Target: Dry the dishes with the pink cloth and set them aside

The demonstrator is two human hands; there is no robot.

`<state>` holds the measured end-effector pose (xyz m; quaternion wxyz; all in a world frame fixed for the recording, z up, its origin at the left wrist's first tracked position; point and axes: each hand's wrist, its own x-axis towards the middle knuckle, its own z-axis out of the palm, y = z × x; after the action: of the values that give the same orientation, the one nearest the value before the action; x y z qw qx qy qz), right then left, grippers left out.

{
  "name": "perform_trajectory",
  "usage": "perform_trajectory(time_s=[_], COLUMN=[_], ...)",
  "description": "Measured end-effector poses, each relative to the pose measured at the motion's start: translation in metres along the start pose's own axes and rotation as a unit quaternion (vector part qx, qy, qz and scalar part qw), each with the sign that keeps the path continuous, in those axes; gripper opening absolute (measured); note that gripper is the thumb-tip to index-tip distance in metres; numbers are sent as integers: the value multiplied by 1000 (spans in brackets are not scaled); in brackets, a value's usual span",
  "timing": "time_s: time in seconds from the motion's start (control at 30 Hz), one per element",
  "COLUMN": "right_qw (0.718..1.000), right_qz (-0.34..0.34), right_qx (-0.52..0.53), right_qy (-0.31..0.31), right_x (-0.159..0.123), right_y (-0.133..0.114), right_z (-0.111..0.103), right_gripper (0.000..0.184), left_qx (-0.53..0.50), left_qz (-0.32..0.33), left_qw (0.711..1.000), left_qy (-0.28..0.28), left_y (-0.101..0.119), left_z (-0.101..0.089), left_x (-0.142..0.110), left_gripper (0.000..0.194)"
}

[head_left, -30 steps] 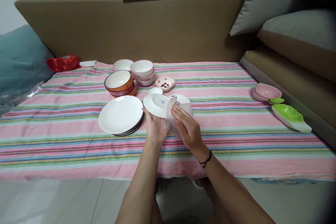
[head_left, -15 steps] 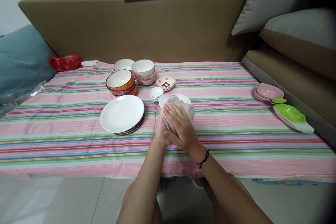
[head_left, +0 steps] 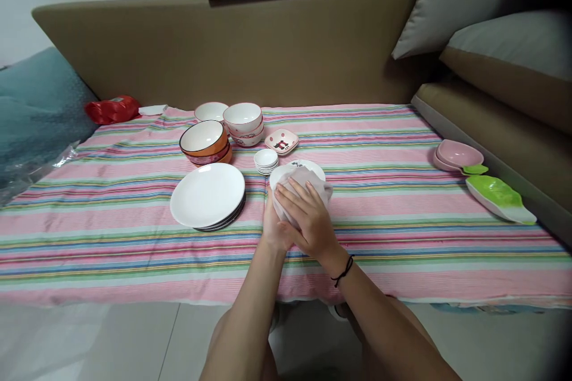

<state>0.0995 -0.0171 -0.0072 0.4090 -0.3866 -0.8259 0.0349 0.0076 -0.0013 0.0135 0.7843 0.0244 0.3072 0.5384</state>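
Note:
Low over the striped cloth, my left hand (head_left: 273, 223) grips the near left side of a white plate (head_left: 318, 170) with a small dark pattern. My fingers there are partly hidden under the plate and my other hand. My right hand (head_left: 306, 214) presses a pale, thin wiping cloth (head_left: 297, 177) onto the plate's face, fingers laid over the fabric. Most of the plate is covered by the cloth. Just beyond it stand a stack of small white dishes (head_left: 266, 159) and square pink-rimmed dishes (head_left: 282, 141).
Stacked white plates (head_left: 208, 195) lie to the left, with orange bowls (head_left: 204, 138) and white bowls (head_left: 243, 118) behind. At the right are pink bowls (head_left: 460, 153) and a green leaf-shaped dish (head_left: 496, 193). A red bundle (head_left: 112, 110) rests far left; cushions (head_left: 513, 65) flank the right.
My right hand and the wiping cloth have shifted slightly toward me and left over the plate, uncovering more of its far rim. My left hand keeps its grip.

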Motion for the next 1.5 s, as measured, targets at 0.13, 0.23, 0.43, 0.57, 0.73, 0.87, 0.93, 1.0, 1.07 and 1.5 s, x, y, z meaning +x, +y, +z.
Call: perform_trajectory(time_s=[0.13, 0.23, 0.43, 0.57, 0.73, 0.87, 0.93, 1.0, 1.07, 1.5], right_qw=[998, 994, 980, 970, 966, 971, 977, 985, 991, 979], right_qz=[57, 94, 143, 176, 208, 216, 196, 159, 122, 171], right_qx=[2, -11, -58, -80, -84, -55, -45, -39, -32, 7], right_qy=[15, 51, 126, 148, 132, 89, 69, 54, 41, 107], right_x=[2, 2, 4, 5, 4, 0, -2, -3, -2, 2], right_y=[4, 9, 18, 23, 32, 34, 29, 20, 10, 28], right_z=[-3, -6, -10, -12, -13, -10, -7, -3, 1, -6], right_gripper=[57, 54, 49, 51, 52, 53, 51, 50, 49, 56], left_qx=[48, 85, 193, 206, 138, 62, 44, 39, 39, 278], left_qz=[7, 22, 73, 38, 8, 42, 57, 66, 70, 78], left_qw=[997, 990, 969, 968, 977, 981, 982, 984, 988, 949], left_qy=[-66, -109, -137, -140, -160, -178, -173, -160, -134, -125], left_y=[-16, -25, -31, -33, -28, -17, -11, -6, -2, -17], left_z=[3, 1, -7, -9, -1, 5, 5, 4, 3, -12], left_x=[-1, 3, 11, 11, 6, 4, 4, 5, 6, 8], left_gripper=[45, 41, 39, 49, 58, 66, 69, 74, 79, 62])
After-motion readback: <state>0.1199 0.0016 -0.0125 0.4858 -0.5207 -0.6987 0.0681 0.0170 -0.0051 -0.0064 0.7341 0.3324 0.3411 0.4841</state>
